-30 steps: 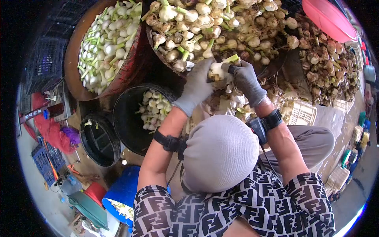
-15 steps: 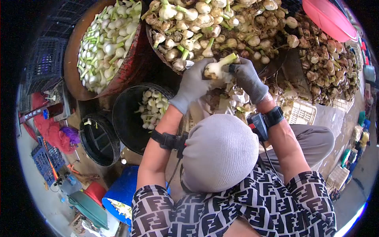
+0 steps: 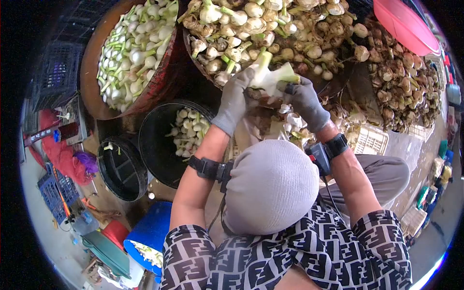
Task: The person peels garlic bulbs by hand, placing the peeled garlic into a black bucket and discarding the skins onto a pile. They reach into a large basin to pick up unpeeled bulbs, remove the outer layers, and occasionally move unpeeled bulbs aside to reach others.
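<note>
My left hand (image 3: 238, 99), in a grey glove, is closed around the garlic bulb (image 3: 263, 79), held over the front rim of a round tub (image 3: 205, 73). A green-white stalk points up from the bulb. My right hand (image 3: 305, 99), also gloved, has its fingers pinched on a pale outer leaf (image 3: 286, 74) that splays off the same garlic to the right. Fingers cover the lower part of the bulb. Below the hands lies a heap of papery garlic skins (image 3: 292, 118). Unpeeled, soil-stained garlic bulbs (image 3: 253, 24) fill the tub just beyond.
At upper left, a rusty drum (image 3: 92, 92) holds clean white garlic. A black bucket (image 3: 150, 145) with more garlic stands nearer, beside a smaller black tub (image 3: 123, 186). Darker bulbs (image 3: 403, 82) are piled at right under a pink basin (image 3: 406, 26). A blue bucket (image 3: 157, 222) leans at lower left.
The garlic has turned upright and an outer leaf now splays away from its stalk toward my right hand. My left hand has shifted slightly, gripping lower on the bulb.
</note>
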Available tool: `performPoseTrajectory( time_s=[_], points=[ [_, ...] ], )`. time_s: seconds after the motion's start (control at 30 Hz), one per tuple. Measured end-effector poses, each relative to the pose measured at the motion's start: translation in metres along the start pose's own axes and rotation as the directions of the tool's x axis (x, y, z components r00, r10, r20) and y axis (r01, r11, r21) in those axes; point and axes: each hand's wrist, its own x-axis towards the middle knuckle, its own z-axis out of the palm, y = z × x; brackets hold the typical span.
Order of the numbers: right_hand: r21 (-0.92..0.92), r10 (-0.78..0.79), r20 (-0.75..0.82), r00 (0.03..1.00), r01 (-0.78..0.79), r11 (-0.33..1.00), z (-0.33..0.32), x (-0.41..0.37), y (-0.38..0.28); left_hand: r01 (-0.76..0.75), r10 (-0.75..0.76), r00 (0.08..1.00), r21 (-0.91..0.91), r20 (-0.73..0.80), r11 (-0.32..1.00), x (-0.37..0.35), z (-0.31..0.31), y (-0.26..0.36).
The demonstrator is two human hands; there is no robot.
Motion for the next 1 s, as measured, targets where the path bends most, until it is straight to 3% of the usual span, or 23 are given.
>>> performPoseTrajectory(
  time_s=[0.03,0.07,0.13,0.2,0.23,0.3,0.33,0.37,0.43,0.47,0.53,0.57,0.6,0.63,0.67,0.7,0.73,0.8,0.83,0.9,0.93,1.0],
  points=[
    [0.112,0.006,0.031,1.000,-0.010,0.994,-0.009,0.003,0.011,0.078,-0.089,0.996,-0.289,-0.027,0.954,0.000,0.008,0.005],
    [0.223,0.011,0.063,0.998,-0.025,0.975,-0.017,0.006,0.023,0.035,-0.042,0.998,-0.157,-0.041,0.987,0.001,0.005,0.003],
    [-0.144,-0.296,0.175,0.939,0.322,0.936,-0.006,-0.011,0.006,-0.049,0.056,0.997,0.119,-0.049,0.992,0.007,-0.009,-0.010],
    [-0.472,-0.282,0.145,0.948,0.317,0.823,-0.013,-0.009,0.012,-0.135,0.156,0.988,0.385,-0.023,0.913,0.015,-0.019,-0.014],
    [-0.711,-0.443,0.240,0.864,0.468,0.525,-0.016,-0.013,0.006,-0.172,0.198,0.980,0.506,0.001,0.845,0.015,-0.020,-0.014],
    [-0.402,-0.226,0.056,0.973,0.229,0.886,-0.010,-0.020,-0.006,-0.050,0.116,0.983,0.399,-0.145,0.916,0.007,-0.012,0.006],
    [-0.197,-0.084,0.006,0.996,0.084,0.977,-0.006,-0.021,-0.009,0.006,0.069,0.975,0.337,-0.213,0.942,0.003,-0.006,0.028],
    [-0.151,-0.078,0.002,0.997,0.078,0.986,-0.002,-0.019,-0.007,0.110,-0.033,0.979,0.386,-0.202,0.916,0.002,-0.002,0.047],
    [-0.058,-0.062,0.002,0.998,0.062,0.996,0.007,-0.014,-0.002,0.165,-0.101,0.985,0.568,-0.142,0.806,0.006,0.000,0.042],
    [-0.116,-0.049,0.025,0.998,0.051,0.992,0.008,-0.012,-0.002,0.177,-0.131,0.984,0.651,-0.119,0.738,0.010,0.001,0.039],
    [-0.230,-0.015,0.057,0.998,0.028,0.973,0.009,-0.014,-0.003,0.157,-0.063,0.985,0.664,-0.163,0.731,0.015,-0.001,0.018],
    [0.134,0.069,0.028,0.997,-0.072,0.988,0.009,-0.018,-0.006,0.152,-0.052,0.985,0.668,-0.167,0.728,0.017,-0.005,0.012],
    [-0.195,-0.105,0.026,0.994,0.108,0.975,-0.003,-0.017,-0.002,0.148,-0.044,0.985,0.674,-0.168,0.724,0.020,-0.008,0.002],
    [-0.498,-0.261,0.082,0.962,0.266,0.825,-0.020,-0.018,0.004,0.112,-0.079,0.993,0.448,-0.092,0.887,0.022,-0.008,-0.006],
    [-0.732,-0.381,0.188,0.905,0.388,0.560,-0.033,-0.018,0.011,0.093,-0.085,0.996,0.417,-0.040,0.904,0.021,-0.011,-0.012],
    [-0.586,-0.435,0.095,0.895,0.403,0.702,-0.028,-0.029,0.004,0.073,-0.083,0.996,0.383,0.010,0.921,0.017,-0.010,-0.003],
    [-0.693,-0.454,0.089,0.887,0.383,0.611,-0.038,-0.029,0.006,0.055,-0.080,0.995,0.347,0.058,0.936,0.015,-0.010,0.005],
    [-0.770,-0.477,0.126,0.870,0.389,0.506,-0.040,-0.040,-0.006,0.018,-0.033,0.986,0.096,0.164,0.995,0.013,-0.013,0.010],
    [-0.657,-0.538,0.050,0.842,0.433,0.617,-0.036,-0.050,-0.013,0.004,0.003,0.977,-0.034,0.213,0.999,0.013,-0.014,0.013],
    [-0.727,-0.592,0.044,0.805,0.432,0.533,-0.059,-0.056,-0.003,-0.065,0.079,0.957,-0.060,0.278,0.996,0.012,-0.019,0.017],
    [-0.865,-0.654,0.099,0.750,0.390,0.316,-0.069,-0.066,-0.003,-0.099,0.118,0.943,-0.075,0.310,0.992,0.011,-0.022,0.019],
    [-0.877,-0.616,-0.042,0.787,0.266,0.400,-0.082,-0.088,-0.002,-0.083,0.140,0.921,-0.168,0.362,0.982,0.008,-0.024,0.022]
  ],
)
